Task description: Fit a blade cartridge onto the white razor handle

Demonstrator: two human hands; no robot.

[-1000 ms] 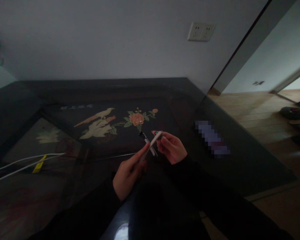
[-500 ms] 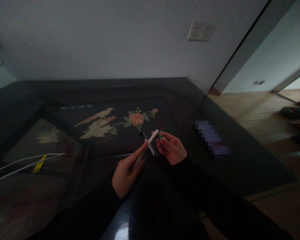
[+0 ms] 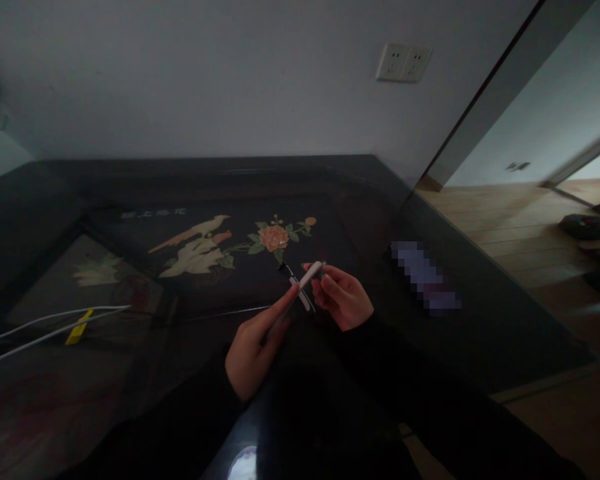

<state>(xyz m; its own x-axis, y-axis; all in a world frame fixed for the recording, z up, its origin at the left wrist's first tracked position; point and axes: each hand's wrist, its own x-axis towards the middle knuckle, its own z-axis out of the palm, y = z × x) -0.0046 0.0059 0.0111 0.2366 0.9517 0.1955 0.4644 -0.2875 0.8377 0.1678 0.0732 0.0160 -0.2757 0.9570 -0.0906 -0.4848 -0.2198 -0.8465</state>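
Note:
My left hand [image 3: 255, 347] is closed round a slim, pale, bar-shaped device [image 3: 311, 272], its thumb and fingers on either side. The device tilts up and to the right, its far end meeting the fingertips of my right hand [image 3: 343, 293]. My right hand is closed in a pinch at that end. The small green-marked piece seen there half a second ago is now hidden by the device and fingers. Just beneath, a thin white and black strip [image 3: 301, 293] lies on the table; its kind is unclear.
The dark glossy table [image 3: 360, 220] carries a bird-and-flower picture [image 3: 273, 238]. A phone-like slab [image 3: 423, 277], its screen blurred out, lies to the right. White cables [image 3: 55, 317] with a yellow tag [image 3: 79, 328] cross the left side. A wall socket [image 3: 404, 63] is above the table.
The far end of the pale device has swung slightly right and lower, over my right fingertips. The green-marked piece has gone out of sight. Both hands have barely moved.

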